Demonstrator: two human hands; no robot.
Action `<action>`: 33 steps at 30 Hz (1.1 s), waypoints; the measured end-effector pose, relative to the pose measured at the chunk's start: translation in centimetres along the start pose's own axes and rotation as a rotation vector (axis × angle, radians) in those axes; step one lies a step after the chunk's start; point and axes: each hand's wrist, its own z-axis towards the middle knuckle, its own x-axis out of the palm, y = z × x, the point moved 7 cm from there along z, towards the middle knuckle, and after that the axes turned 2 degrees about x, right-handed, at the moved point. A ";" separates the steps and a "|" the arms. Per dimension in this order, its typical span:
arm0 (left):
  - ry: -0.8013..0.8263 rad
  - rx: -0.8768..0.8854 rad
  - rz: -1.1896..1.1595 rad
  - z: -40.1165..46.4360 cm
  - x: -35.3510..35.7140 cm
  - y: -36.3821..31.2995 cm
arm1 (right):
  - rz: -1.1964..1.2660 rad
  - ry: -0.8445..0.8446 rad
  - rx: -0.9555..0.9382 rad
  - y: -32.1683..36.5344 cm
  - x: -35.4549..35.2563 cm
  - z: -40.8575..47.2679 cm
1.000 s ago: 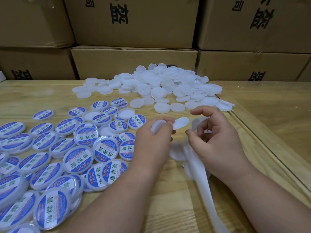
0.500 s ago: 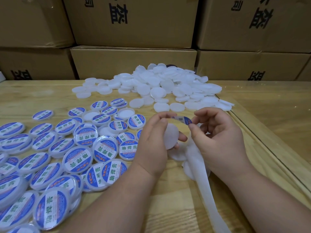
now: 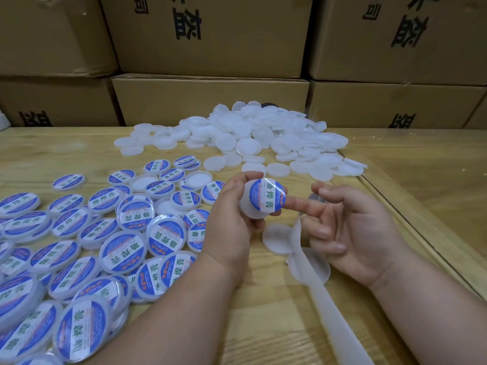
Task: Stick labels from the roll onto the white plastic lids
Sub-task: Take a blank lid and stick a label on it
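Label [image 3: 267, 197] now sits on the lid [image 3: 250, 206], blue and white face turned up toward the camera. Half a second ago it was only a small sticker pinched edge-on between the two hands, and the lid's face was bare white; a second ago the lid was held flat with nothing on it. So the transfer has happened within this last beat.

Left hand [image 3: 232, 222] holds the lid up above the table [image 3: 263, 325], fingers curled behind it and thumb at its lower rim. Right hand [image 3: 353, 233] has opened out: its fingers are loosely spread and grip nothing, and one fingertip reaches across to touch the label's right edge, likely pressing it down. The label looks to overhang the lid's upper right rim a little, though the angle may be to blame.

Backing strip [image 3: 332, 306] trails from under the right hand toward the near edge of the table, with two bare lids lying beside it. Finished lids [image 3: 123, 248] are spread over the left of the table, and the unlabelled pile [image 3: 253, 138] lies farther back in front of the cardboard boxes [image 3: 210, 98].

By my reading this lid is all but done: it wants a smoothing rub, then a place among the finished ones, and many bare lids remain.
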 end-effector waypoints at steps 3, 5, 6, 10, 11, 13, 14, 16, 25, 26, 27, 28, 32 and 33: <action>0.045 -0.002 -0.014 -0.1 0.3 -0.1 | -0.025 0.048 0.035 -0.3 0.4 0.0; 0.057 0.007 -0.019 0.0 0.4 -0.1 | -0.065 0.062 0.046 -0.4 0.4 0.1; 0.061 0.011 -0.016 0.0 0.4 -0.1 | -0.074 0.066 0.047 -0.4 0.5 0.1; 0.060 0.036 0.042 0.0 0.4 -0.2 | -0.070 0.062 0.048 -0.3 0.6 0.1; 0.053 0.045 0.062 -0.1 0.4 -0.2 | -0.057 0.053 0.046 -0.3 0.6 0.1; 0.045 0.062 0.093 -0.3 0.4 -0.4 | -0.027 0.045 0.044 -0.3 0.5 0.1; 0.044 0.068 0.106 -0.4 0.5 -0.4 | -0.027 0.046 0.044 -0.3 0.6 0.1; 0.045 0.073 0.131 -0.5 0.6 -0.5 | -0.037 0.051 0.043 -0.3 0.8 0.1; 0.038 0.069 0.148 -0.7 0.8 -0.6 | -0.063 0.039 0.048 -0.4 0.7 0.1; 0.038 0.073 0.147 -0.7 0.8 -0.6 | -0.054 0.035 0.047 -0.4 0.7 0.1; 0.038 0.079 0.148 -0.7 0.7 -0.6 | -0.043 0.031 0.045 -0.5 0.6 0.1; 0.037 0.085 0.150 -0.6 0.7 -0.6 | -0.037 0.028 0.044 -0.5 0.6 0.1; 0.030 0.100 0.177 -0.6 0.7 -0.5 | -0.058 0.031 0.059 -0.6 0.6 0.1; 0.027 0.102 0.188 -0.6 0.6 -0.5 | -0.060 0.030 0.063 -0.6 0.6 0.2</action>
